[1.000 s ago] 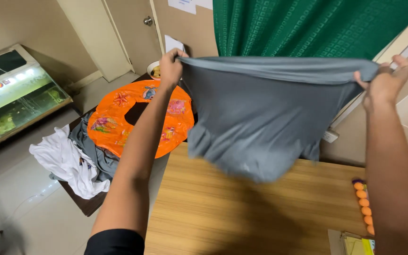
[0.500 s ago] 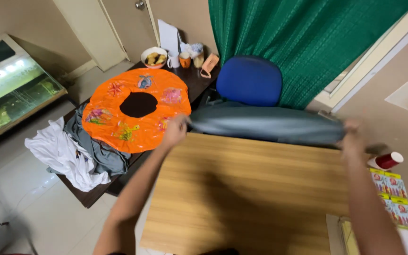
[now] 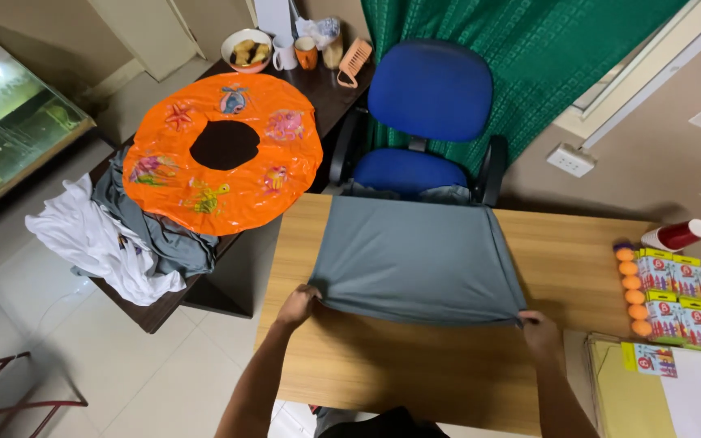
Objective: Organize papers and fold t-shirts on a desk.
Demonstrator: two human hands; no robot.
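Light wooden desk (image 3: 415,365) carries a grey stretchy cloth garment (image 3: 415,259), spread flat with its far edge hanging toward the blue office chair (image 3: 427,89). Left hand (image 3: 298,304) and right hand (image 3: 541,332) each pinch a near corner, fingers closed on the fabric.

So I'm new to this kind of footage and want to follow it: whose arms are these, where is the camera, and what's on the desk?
The camera sits on a person's head and looks down, so both arms are that person's own. The left hand and right hand each pinch a near corner of a grey garment spread flat on the wooden desk; its far edge hangs towards a blue office chair. At the desk's right side lie a row of orange balls, small colourful boxes and a red cup on its side. On the dark side table at left are an orange inflatable ring and crumpled clothes.
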